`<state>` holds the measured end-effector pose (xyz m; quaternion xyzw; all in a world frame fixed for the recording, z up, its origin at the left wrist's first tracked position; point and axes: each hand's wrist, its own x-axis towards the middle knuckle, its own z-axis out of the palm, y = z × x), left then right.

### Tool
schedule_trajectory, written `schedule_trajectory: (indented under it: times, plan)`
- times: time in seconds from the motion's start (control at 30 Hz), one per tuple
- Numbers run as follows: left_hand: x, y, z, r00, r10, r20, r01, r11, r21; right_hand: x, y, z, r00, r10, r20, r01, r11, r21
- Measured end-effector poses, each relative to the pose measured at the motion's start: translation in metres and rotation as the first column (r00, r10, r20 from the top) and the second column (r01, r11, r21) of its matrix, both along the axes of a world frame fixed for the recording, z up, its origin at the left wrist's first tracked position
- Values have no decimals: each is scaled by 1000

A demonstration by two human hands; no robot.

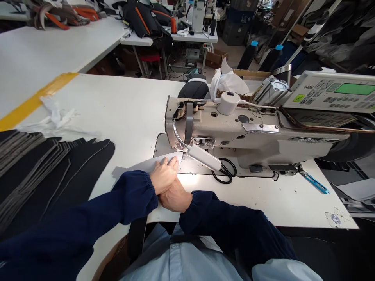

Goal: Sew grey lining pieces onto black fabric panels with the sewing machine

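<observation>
Steadying pale, fine-textured fabric at the beige metal sewing machine on the white worktop, left hand spread flat, right hand tucked against it, grip unclear, any shift seemingly calling for needle-area clearance.

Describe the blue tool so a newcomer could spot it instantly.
On the white table stands a big beige sewing machine. Just past its lower right end, the slim blue tool lies slanted. Its bright blue sets it apart from the black loops left of it.
</observation>
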<state>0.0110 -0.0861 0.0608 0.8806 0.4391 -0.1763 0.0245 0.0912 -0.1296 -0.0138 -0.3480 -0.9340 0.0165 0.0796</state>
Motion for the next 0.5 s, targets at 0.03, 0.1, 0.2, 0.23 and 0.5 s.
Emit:
schedule_trajectory:
  times: [0.03,0.1,0.2,0.23,0.5]
  plan:
    - [1,0,1,1000,2,-1,-2,1000,0,0,0,-1,1000,3,1,-4,1000,16]
    - [2,-1,2,1000,0,3,0,1000,3,0,-1,-3,1000,7,-2,-7,998,55]
    - [3,-2,0,1000,-8,5,7,1000,13,-2,-1,-7,1000,12,-16,-10,995,98]
    - [3,-2,-1,1000,-10,5,10,1000,16,-2,0,-8,1000,11,-21,-9,995,99]
    - [-41,27,-13,928,-350,128,361,929,-76,-1,-4,5,995,-74,-67,72,996,-45]
